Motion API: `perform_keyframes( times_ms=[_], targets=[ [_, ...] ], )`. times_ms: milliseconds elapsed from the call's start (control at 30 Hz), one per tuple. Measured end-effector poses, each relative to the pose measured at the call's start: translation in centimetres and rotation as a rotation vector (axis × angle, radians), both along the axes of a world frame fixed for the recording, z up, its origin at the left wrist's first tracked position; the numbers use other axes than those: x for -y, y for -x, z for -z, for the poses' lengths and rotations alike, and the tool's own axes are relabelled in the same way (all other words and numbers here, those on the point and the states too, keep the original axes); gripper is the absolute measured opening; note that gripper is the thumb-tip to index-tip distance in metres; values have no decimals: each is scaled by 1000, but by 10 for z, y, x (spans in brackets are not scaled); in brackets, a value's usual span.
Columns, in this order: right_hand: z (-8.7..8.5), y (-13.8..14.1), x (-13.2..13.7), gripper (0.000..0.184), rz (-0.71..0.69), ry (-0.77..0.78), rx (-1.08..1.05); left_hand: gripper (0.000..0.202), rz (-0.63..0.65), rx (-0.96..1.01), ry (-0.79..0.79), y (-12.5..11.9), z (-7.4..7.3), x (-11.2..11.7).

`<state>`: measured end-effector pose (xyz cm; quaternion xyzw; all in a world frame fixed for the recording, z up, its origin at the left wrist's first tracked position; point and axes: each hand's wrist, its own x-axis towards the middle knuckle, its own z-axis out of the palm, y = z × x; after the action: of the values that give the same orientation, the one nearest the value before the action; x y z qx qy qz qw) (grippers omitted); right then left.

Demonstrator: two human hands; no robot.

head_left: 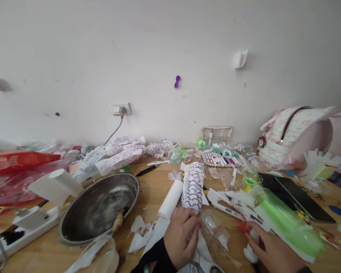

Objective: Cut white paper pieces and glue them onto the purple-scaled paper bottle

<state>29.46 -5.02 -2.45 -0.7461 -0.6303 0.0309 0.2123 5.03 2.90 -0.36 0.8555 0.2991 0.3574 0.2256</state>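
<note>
My left hand (183, 236) is closed at the near end of a paper-wrapped cylinder (193, 185) with a purple scale pattern. Its fingers are curled together, and what they pinch is hidden. At the lower right, my right hand (274, 246) is closed around a small white object (252, 244) with a red tip (245, 226); slight blur hides its exact kind. Left of the patterned cylinder lies a plain white paper roll (171, 199). Below my left hand, scissors (216, 268) show partly at the bottom edge. A white marker (226, 208) lies between the hands.
A metal basin (99, 206) and a power strip (25, 237) occupy the left. More patterned paper shapes (122, 153) lie along the wall beside a marker case (218, 157). At right are a green plastic bottle (291, 223), a dark phone (304, 199) and a pink-white backpack (298, 136).
</note>
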Motion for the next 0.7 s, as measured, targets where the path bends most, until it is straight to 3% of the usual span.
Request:
perform_keyframes(
  times_ms=[133,267,367,533,700],
  targets=[
    [-23,1,-5,30,-100,101,32,26,45,109,202,0,2,-1],
    [-47,43,-18,22,-328,-165,-17,22,49,260,413,-3,8,1],
    [-44,81,-29,22,-501,-297,-73,26,38,409,520,-3,13,3],
    [-31,102,-37,21,-455,-389,-216,28,-47,360,385,8,9,-8],
    [-29,102,-23,18,-446,-469,-311,31,-484,21,102,20,1,-37]
  ],
)
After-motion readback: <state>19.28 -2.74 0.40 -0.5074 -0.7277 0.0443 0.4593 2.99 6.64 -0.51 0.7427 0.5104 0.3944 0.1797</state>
